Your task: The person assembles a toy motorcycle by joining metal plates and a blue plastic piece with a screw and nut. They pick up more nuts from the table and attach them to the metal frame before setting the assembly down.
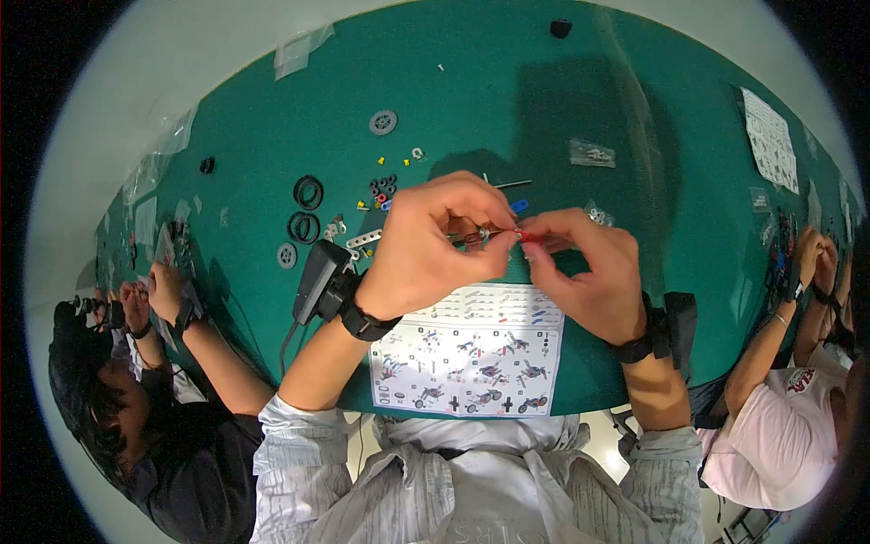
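Both hands meet over the top edge of a printed instruction sheet (467, 354). My left hand (444, 240) is closed in a pinch on a small dark and metallic piece (473, 238), whose exact shape is partly hidden by the fingers. Close beside it, my right hand (580, 267) pinches a small red part (528, 237). The two pieces meet or nearly touch between the fingertips. Behind the hands lie a blue part (518, 207) and a thin dark rod (514, 184). A perforated light strip (364, 238) lies left of my left hand.
Black rings (308, 192), grey wheels (382, 122) and small loose parts (383, 186) lie on the green table (453, 109). Clear bags (593, 154) lie at the right. One person (163, 408) works at the left, others (779, 426) at the right.
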The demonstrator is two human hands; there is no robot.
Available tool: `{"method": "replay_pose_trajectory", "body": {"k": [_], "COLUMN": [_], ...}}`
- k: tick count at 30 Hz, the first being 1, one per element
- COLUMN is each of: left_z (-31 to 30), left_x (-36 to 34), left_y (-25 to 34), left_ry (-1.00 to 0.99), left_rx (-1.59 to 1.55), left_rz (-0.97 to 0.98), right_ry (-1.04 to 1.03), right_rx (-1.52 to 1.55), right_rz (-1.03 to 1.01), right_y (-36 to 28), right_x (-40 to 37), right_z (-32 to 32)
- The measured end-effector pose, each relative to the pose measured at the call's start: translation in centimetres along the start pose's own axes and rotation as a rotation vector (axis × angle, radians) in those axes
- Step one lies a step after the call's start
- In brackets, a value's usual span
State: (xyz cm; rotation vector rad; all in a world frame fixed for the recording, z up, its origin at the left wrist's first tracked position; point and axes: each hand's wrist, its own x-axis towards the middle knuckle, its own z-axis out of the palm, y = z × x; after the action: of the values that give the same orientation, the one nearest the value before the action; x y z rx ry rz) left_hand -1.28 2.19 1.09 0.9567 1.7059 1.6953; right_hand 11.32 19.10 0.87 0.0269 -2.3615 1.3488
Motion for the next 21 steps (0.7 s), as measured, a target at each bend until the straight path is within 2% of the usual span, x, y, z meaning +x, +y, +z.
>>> {"method": "replay_pose_trajectory", "body": {"k": [7,16,21], "left_z": [-0.12,-0.01,-0.58], "left_x": [-0.05,0.30,0.27], "left_y": [0.05,0.02,0.27], "left_ry": [-0.019,0.030,0.006], "left_rx": [-0.072,-0.215,-0.287], "left_rz": [-0.053,-0.092,-0.244], "right_ry": [0.005,-0.025,-0.068], "right_rx": [0.084,0.437,0.384], "right_rz": [0.065,0.292,0.252], "right_y": [-0.12,-0.15,-0.04], "right_x": [0.07,0.02,0.07], "right_z": [-0.01,-0.07,-0.06]}}
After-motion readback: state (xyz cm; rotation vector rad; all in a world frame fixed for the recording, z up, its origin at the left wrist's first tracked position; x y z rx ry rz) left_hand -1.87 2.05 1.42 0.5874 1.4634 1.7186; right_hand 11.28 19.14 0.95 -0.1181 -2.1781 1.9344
